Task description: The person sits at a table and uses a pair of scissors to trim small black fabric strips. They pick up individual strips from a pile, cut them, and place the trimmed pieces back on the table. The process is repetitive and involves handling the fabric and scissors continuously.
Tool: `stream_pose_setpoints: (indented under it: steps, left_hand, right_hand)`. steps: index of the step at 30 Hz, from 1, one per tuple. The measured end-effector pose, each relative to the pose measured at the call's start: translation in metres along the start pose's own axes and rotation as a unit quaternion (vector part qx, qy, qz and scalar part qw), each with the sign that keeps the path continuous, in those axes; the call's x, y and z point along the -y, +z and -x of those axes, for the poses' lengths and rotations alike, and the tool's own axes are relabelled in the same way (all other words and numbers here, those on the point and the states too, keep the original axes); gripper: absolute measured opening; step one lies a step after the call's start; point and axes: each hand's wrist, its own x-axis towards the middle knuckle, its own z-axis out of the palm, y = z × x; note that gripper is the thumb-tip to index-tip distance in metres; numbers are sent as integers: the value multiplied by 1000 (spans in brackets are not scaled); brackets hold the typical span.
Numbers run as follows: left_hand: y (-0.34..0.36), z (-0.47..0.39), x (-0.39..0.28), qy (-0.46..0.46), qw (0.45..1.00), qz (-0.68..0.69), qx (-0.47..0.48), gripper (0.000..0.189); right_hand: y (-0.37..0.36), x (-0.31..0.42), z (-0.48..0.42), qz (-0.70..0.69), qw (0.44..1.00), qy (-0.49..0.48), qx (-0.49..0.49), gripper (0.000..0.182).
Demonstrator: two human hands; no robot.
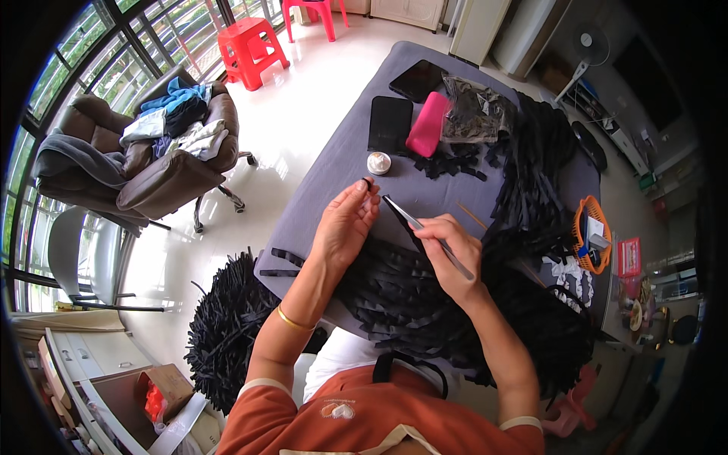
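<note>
In my left hand (350, 219) a small black piece is pinched between thumb and fingertip. My right hand (452, 253) holds metal tweezers (410, 219), and a narrow black fabric strip (410, 232) hangs at their tip, a short distance right of the left fingertips. Just beyond the left hand stands a small round jar of white cream (379, 162). A large mass of black fabric strips (409, 290) lies under both forearms, across the near side of the table. Two short black strips (280, 272) lie near the table's left corner.
The cloth-covered table (341, 148) holds two black tablet-like objects (390, 122), a pink case (426, 125), a clear plastic bag (475, 111) of black pieces, a thin wooden stick (472, 215) and an orange basket (592, 236). A black strip bundle (227, 324) stands at the left edge.
</note>
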Motion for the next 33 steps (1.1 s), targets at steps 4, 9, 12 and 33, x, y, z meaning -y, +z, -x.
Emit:
stream_pose_setpoints:
  steps: [4, 9, 12, 33]
  left_hand:
    - [4, 3, 1, -70, 997, 23, 31, 22]
    - [5, 4, 3, -110, 989, 13, 102, 23]
    - [4, 4, 4, -118, 985, 10, 128, 23]
    - [13, 11, 14, -58, 988, -91, 114, 18]
  right_hand:
    - [-8, 12, 6, -4, 999, -42, -12, 17]
    - [-8, 10, 10, 4, 998, -57, -16, 17]
    - [-7, 9, 10, 4, 998, -59, -17, 16]
    - [-8, 9, 15, -1, 998, -63, -25, 18]
